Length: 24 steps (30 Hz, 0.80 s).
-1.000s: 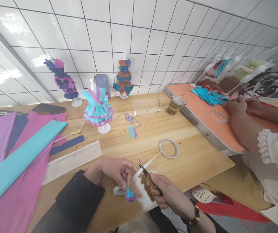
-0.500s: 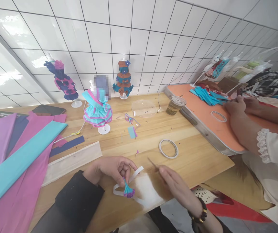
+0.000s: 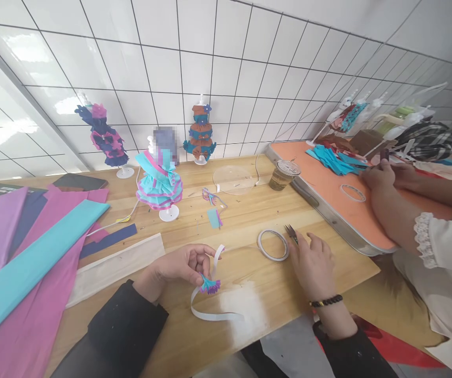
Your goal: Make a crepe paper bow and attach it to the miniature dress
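Note:
My left hand point(image 3: 188, 265) is closed in a pinch on a small pleated turquoise paper piece point(image 3: 209, 284) with a purple fringed edge. A white strip of tape point(image 3: 210, 316) curls around it and trails onto the table, its upper end rising beside my fingertips. My right hand point(image 3: 315, 265) is low over the table, to the right of a roll of tape point(image 3: 260, 244). Between its thumb and fingers is a dark fork point(image 3: 290, 233), tines pointing away from me; the handle is mostly hidden by the hand.
Small dress forms in paper dresses stand behind, one turquoise and pink point(image 3: 160, 184). Crepe paper sheets point(image 3: 40, 268) lie left. A lidded cup point(image 3: 283, 176) stands back right. At an orange table point(image 3: 328, 194), another person's hands point(image 3: 383, 176) work.
My right hand has moved right and away from me with the fork, to beside the tape roll. The pleated paper has shifted slightly up, and the white strip hangs in a wider curve.

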Tool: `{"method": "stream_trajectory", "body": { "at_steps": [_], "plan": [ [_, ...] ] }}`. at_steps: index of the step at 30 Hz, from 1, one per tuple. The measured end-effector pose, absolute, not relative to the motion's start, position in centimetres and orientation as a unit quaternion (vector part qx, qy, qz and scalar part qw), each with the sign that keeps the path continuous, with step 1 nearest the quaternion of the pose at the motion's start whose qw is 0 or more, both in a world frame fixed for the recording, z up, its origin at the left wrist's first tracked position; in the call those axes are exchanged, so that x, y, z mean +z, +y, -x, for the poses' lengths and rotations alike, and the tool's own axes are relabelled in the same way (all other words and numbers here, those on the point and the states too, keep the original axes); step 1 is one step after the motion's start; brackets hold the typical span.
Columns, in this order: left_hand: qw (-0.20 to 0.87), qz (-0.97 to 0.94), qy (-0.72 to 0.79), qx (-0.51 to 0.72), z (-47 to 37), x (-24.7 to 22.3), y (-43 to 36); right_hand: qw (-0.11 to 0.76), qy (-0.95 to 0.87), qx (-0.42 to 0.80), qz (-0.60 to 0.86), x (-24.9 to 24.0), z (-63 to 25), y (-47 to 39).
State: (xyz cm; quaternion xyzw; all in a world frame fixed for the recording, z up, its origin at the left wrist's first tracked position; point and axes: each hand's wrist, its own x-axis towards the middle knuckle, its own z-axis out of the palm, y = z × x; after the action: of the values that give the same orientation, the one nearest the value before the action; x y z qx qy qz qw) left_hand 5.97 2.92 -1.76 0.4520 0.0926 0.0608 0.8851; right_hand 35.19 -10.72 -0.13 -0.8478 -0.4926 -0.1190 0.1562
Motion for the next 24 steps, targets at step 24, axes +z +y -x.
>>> {"method": "stream_trajectory", "body": {
  "at_steps": [24],
  "plan": [
    [0.860,-0.493,0.123,0.051,-6.1,-0.8,2.7,0.359,-0.605,0.374,0.605,5.1,-22.7,-5.5]
  ]
}}
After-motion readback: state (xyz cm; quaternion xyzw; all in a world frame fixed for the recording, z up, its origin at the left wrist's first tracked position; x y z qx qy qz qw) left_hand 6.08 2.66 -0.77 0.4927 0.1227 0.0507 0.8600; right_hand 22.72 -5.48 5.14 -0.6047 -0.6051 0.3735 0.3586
